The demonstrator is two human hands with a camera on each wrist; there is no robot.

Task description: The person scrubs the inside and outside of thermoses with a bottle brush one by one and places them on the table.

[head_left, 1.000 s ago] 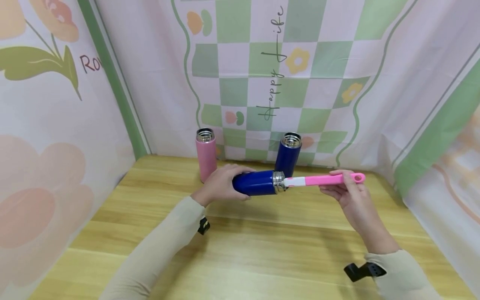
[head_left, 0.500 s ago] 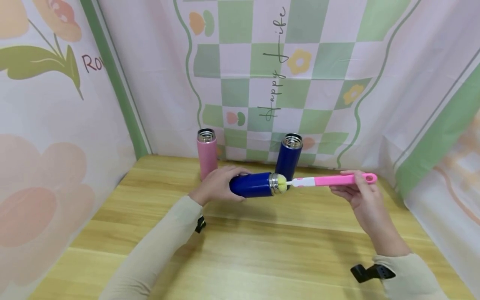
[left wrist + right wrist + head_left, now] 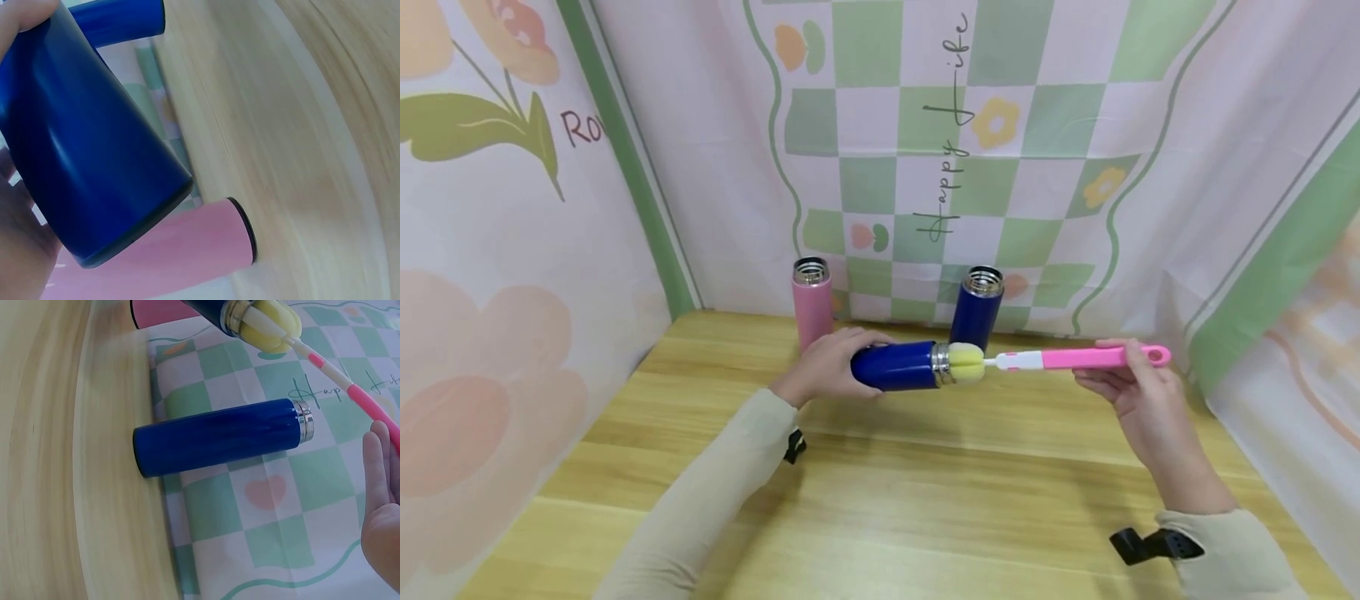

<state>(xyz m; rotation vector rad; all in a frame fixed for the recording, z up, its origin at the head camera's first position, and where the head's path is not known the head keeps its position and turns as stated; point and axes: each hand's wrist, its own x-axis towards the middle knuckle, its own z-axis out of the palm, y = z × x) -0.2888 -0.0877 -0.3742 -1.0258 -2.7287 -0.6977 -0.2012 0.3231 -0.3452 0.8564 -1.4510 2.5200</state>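
My left hand (image 3: 831, 367) grips a blue bottle (image 3: 897, 367) by its base end and holds it sideways above the table, its steel mouth pointing right. A bottle brush (image 3: 1082, 358) with a pink and white handle is pinched near its end by my right hand (image 3: 1150, 408). The brush's yellow and white sponge head (image 3: 967, 363) sits at the bottle's mouth, mostly outside; whether its tip is still inside I cannot tell. In the left wrist view the held bottle's blue side (image 3: 87, 137) fills the left, with my fingers around it.
A pink bottle (image 3: 812, 304) without a lid stands upright at the back, just behind my left hand. Another lidless blue bottle (image 3: 977, 308) stands behind the brush head. Patterned curtains (image 3: 940, 167) enclose the wooden table (image 3: 880, 500) at the back and sides.
My right hand has drawn the brush rightward, and its sponge head has come out of the bottle's mouth. The left hand has shifted slightly left with the bottle. The standing bottles stay put.
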